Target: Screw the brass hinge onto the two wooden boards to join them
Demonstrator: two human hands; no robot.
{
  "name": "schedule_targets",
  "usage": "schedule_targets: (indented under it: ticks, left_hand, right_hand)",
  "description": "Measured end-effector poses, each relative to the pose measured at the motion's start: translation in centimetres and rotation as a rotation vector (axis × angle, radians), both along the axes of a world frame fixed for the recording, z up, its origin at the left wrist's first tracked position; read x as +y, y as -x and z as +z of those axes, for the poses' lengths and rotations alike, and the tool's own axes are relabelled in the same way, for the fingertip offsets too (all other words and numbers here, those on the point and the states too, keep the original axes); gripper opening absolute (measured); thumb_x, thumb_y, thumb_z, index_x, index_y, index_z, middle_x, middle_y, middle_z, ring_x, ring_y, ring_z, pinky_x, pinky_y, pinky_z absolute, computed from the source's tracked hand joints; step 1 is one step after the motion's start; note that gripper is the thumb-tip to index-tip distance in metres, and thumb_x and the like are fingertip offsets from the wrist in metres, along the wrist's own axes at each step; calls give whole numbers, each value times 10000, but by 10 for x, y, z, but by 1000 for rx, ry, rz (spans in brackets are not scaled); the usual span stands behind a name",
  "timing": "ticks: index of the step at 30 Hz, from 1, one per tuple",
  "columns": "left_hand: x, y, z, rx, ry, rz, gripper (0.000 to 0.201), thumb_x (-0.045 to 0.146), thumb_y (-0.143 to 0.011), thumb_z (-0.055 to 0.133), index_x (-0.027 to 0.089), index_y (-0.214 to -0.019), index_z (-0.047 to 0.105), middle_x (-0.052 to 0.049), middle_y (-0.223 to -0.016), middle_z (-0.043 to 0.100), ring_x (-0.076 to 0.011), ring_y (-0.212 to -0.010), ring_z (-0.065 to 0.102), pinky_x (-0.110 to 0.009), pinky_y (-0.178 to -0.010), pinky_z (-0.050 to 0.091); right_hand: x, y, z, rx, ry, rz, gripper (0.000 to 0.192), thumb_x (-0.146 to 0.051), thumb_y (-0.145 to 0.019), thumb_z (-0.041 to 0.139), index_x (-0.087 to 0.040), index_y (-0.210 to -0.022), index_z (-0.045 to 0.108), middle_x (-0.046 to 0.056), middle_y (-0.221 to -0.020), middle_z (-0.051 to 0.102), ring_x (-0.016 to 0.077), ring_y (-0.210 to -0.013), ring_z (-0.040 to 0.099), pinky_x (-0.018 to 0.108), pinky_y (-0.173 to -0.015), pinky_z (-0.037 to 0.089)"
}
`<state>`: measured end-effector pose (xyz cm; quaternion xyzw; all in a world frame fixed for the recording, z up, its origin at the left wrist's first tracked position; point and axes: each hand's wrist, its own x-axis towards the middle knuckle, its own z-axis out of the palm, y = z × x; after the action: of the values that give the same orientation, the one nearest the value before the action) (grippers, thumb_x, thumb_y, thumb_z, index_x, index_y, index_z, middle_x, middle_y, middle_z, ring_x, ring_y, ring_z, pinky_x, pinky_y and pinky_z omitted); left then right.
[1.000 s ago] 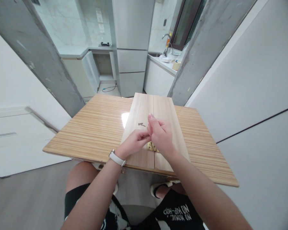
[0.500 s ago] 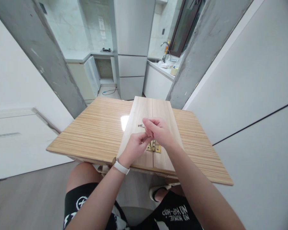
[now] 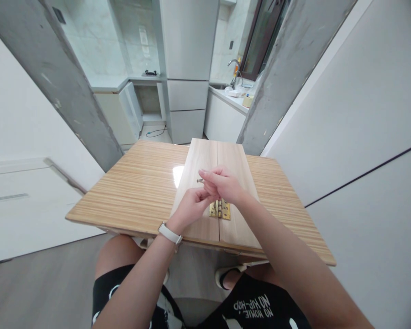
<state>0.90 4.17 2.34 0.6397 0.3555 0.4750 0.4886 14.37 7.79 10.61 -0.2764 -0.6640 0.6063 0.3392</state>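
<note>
Two pale wood boards (image 3: 205,160) lie side by side on the striped table (image 3: 140,187). A brass hinge (image 3: 220,209) sits across their seam near the front. My right hand (image 3: 222,185) reaches left over the boards, its fingertips pinched on a small dark screw (image 3: 199,181) whose end sticks out to the left. My left hand (image 3: 191,206), with a white watch on the wrist, is curled just left of the hinge and touches the right hand. Nothing shows in its fingers.
The table's front edge is above my knees. Grey concrete pillars (image 3: 71,91) stand at the left and right behind the table. A white wall (image 3: 363,114) runs close along the right. A kitchen with a white fridge (image 3: 188,68) and a sink counter lies beyond.
My right hand has moved left from above the hinge to the screw, which uncovers the hinge. The left hand has stayed beside the hinge. The camera tilted slightly.
</note>
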Motion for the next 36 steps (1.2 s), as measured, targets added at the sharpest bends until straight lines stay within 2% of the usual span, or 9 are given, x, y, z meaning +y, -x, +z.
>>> schedule_targets:
  ticks: [11, 18, 20, 22, 25, 28, 31, 33, 36]
  left_hand:
    - [17, 10, -9, 4, -18, -193, 267, 333, -984, 667, 100, -900, 768, -75, -877, 764, -179, -837, 663, -274, -774, 508]
    - [25, 14, 4, 14, 14, -362, 264, 347, -934, 702, 100, -859, 751, -51, -817, 727, -155, -749, 608, -241, -661, 475]
    - [23, 15, 6, 23, 11, -370, 261, 342, -927, 704, 101, -838, 747, -43, -791, 716, -152, -730, 603, -236, -645, 469]
    - [16, 13, 4, 28, -7, -302, 242, 319, -933, 696, 102, -842, 753, -42, -793, 722, -155, -735, 615, -243, -674, 484]
    - [-2, 6, -1, 7, -35, -72, 201, 290, -941, 685, 108, -921, 768, -48, -816, 739, -175, -773, 645, -257, -722, 504]
    - [-18, -4, -5, -8, -45, 149, 250, 341, -962, 676, 114, -909, 766, -33, -756, 705, -167, -730, 617, -248, -673, 471]
    - [-24, -9, -8, 11, -48, 200, 332, 420, -968, 684, 121, -852, 770, -16, -705, 671, -148, -666, 563, -248, -616, 420]
    - [-24, -10, -8, 30, -49, 196, 330, 429, -946, 718, 126, -830, 774, -16, -712, 681, -149, -668, 566, -256, -626, 425]
    - [-22, -10, -10, 55, -36, 208, 351, 438, -926, 740, 128, -765, 764, -18, -678, 682, -151, -648, 574, -262, -624, 441]
  right_hand:
    - [-18, 15, -17, 35, -177, -479, 694, -656, -985, 574, -215, -484, 383, -59, -455, 307, 82, -448, 279, 316, -479, 180]
    - [-38, 26, -23, 55, -241, -781, 663, -617, -1014, 554, -224, -516, 361, -51, -494, 313, 102, -488, 301, 321, -498, 214]
    - [-42, 30, -24, 57, -249, -858, 664, -627, -1024, 525, -227, -522, 353, -48, -497, 317, 105, -494, 303, 321, -501, 226]
    - [-43, 31, -24, 52, -249, -862, 662, -635, -1027, 510, -227, -528, 359, -45, -501, 327, 107, -500, 310, 319, -502, 233]
    - [-38, 25, -21, 30, -215, -717, 668, -660, -1005, 535, -221, -525, 384, -44, -497, 339, 105, -495, 315, 314, -494, 227]
    - [-28, 12, -12, 23, -143, -416, 696, -697, -986, 535, -215, -500, 408, -43, -463, 363, 97, -467, 318, 299, -480, 236]
    - [-12, -5, 0, -6, -132, -87, 651, -666, -980, 569, -178, -550, 576, -3, -515, 536, 111, -506, 462, 270, -512, 338]
    - [-1, -14, 6, -39, -135, 45, 535, -590, -953, 660, -155, -642, 688, 27, -612, 652, 128, -574, 562, 260, -560, 409]
    - [12, -21, 9, -102, -73, 315, 518, -546, -966, 656, -148, -637, 705, 40, -601, 675, 129, -547, 573, 256, -542, 413]
